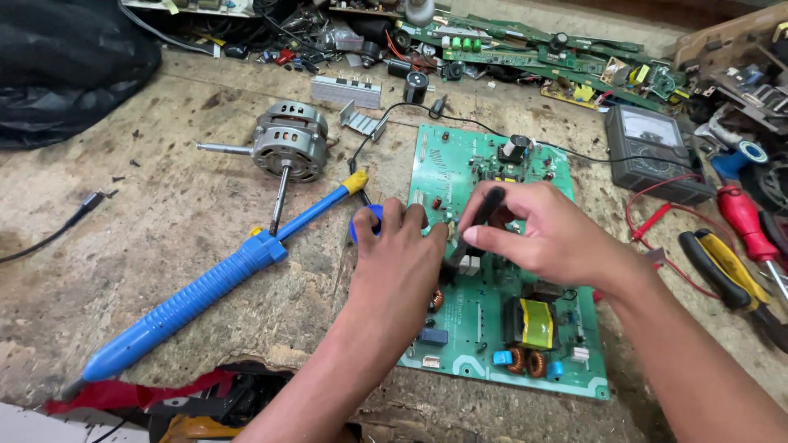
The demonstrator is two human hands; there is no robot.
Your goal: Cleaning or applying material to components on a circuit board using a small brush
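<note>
- Presently, my right hand (542, 238) pinches a thin black tool (476, 226) between thumb and forefinger, held like a pen, its lower end slanting down toward the middle of the green circuit board (476, 328).
- The tip of the tool is hidden behind my left hand (398, 254); I cannot tell whether it touches the board.
- My left hand rests on the left edge of the board, fingers curled and pressed together. It seems to steady something small there, but what is under the fingertips is not visible.
- Just behind my left fingers a small blue round object (365, 221) shows on the bench, partly covered.
- The board lies flat on the worn workbench (164, 238), near its front edge, component side up; a yellow-wrapped transformer (533, 321) and copper coils sit at its near end.
- Judgement: the step in hand is close work on one spot at the board's left-centre, with the tool brought to the part.
- Judgement: the next move calls for a steady left hand and a fine, controlled tip placement, since neighbouring parts stand close.
- Further out: a blue suction pump (197, 299) lies to the left, touching a small motor's (289, 148) shaft.
- To the right sit a meter (652, 152) with red leads, pliers (722, 267) and a red screwdriver (745, 220).
</note>
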